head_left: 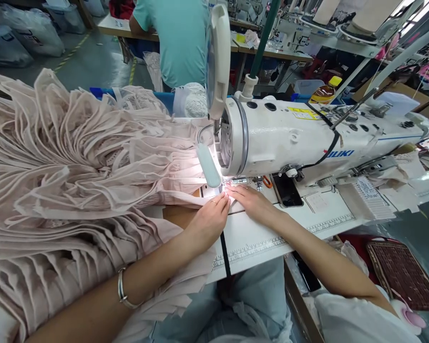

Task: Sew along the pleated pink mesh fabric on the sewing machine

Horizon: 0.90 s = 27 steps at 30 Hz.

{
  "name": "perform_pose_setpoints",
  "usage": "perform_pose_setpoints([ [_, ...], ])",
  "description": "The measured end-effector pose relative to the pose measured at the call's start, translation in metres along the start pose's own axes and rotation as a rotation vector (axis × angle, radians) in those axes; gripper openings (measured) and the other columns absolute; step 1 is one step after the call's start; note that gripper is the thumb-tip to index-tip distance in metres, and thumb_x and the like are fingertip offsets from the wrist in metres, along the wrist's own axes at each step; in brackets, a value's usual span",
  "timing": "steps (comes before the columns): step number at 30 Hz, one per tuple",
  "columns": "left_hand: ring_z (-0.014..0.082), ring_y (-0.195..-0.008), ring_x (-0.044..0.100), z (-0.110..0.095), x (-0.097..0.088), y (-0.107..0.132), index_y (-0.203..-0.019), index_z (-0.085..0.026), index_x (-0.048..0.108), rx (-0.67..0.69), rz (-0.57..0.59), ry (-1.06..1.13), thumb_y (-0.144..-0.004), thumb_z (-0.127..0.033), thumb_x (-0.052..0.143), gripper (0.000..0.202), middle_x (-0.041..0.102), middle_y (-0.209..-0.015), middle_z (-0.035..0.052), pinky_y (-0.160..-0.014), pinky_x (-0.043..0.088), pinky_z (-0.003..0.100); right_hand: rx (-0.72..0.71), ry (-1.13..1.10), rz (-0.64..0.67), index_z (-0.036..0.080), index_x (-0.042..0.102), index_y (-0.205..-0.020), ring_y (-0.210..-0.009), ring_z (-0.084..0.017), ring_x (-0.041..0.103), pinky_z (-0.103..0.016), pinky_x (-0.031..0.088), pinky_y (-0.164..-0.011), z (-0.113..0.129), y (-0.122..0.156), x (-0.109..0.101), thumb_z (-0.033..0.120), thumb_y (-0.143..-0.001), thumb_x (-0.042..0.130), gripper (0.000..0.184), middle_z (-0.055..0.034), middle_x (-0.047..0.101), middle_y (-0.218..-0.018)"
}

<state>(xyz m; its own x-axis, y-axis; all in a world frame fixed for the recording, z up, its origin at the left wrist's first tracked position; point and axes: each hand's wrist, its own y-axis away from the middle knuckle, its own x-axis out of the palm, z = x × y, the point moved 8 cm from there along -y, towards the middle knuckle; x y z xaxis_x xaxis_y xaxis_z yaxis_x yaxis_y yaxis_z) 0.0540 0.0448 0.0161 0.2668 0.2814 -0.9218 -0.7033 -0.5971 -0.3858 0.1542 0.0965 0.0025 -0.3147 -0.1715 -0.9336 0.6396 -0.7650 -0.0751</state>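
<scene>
A big heap of pale pink pleated fabric (64,162) covers the left of the sewing table. Its edge runs under the needle of a white Juki sewing machine (300,136). My left hand (209,221) lies on the fabric edge just before the presser foot, fingers bent and pressed down on the cloth. My right hand (252,202) rests flat beside it on the white machine bed (268,233), fingertips on the same edge at the needle. A small lamp (208,164) lights the spot.
A black phone (287,190) lies on the bed right of the needle. A round magnifier lamp (217,57) stands above the machine. A person in a teal shirt (180,38) sits at the table behind. A woven brown seat (402,274) is lower right.
</scene>
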Motion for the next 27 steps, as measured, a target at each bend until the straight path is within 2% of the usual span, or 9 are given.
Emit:
perform_pose_setpoints([
  [9,0.0269,-0.126,0.061,0.004,0.007,-0.004,-0.127,-0.001,0.058,-0.034,0.011,0.032,-0.094,-0.002,0.037,0.040,0.068,-0.124,0.0205,-0.105,0.051,0.040,0.046,-0.079,0.015,0.024,0.054,-0.144,-0.132,-0.021,0.056,-0.042,0.050,-0.109,-0.016,-0.005,0.006,0.002,-0.089,0.034,0.062,-0.0055,0.055,-0.149],
  [16,0.0269,-0.133,0.055,0.009,0.013,-0.001,-0.134,-0.003,0.053,-0.066,0.024,0.107,-0.093,-0.001,0.038,0.044,0.064,-0.132,0.0219,-0.108,0.049,0.042,0.099,-0.091,0.004,0.026,0.056,-0.142,-0.130,-0.020,0.057,-0.038,0.052,-0.104,-0.010,-0.005,0.000,0.005,-0.091,0.035,0.059,-0.0035,0.057,-0.147],
  [22,0.0267,-0.125,0.061,0.010,0.009,-0.002,-0.128,-0.002,0.056,-0.058,-0.048,0.032,-0.095,-0.003,0.035,0.040,0.067,-0.126,0.0215,-0.104,0.051,0.041,0.127,-0.087,0.035,0.025,0.057,-0.139,-0.131,-0.021,0.056,-0.040,0.048,-0.109,-0.003,-0.008,-0.004,0.008,-0.094,0.033,0.054,-0.0046,0.059,-0.145],
  [27,0.0285,-0.128,0.059,0.013,0.014,-0.002,-0.131,-0.002,0.055,-0.071,-0.017,0.069,-0.096,-0.004,0.034,0.041,0.066,-0.127,0.0228,-0.104,0.050,0.044,0.148,-0.067,0.014,0.030,0.058,-0.138,-0.126,-0.022,0.058,-0.042,0.047,-0.107,-0.006,-0.008,-0.005,0.007,-0.093,0.033,0.056,-0.0023,0.062,-0.140],
])
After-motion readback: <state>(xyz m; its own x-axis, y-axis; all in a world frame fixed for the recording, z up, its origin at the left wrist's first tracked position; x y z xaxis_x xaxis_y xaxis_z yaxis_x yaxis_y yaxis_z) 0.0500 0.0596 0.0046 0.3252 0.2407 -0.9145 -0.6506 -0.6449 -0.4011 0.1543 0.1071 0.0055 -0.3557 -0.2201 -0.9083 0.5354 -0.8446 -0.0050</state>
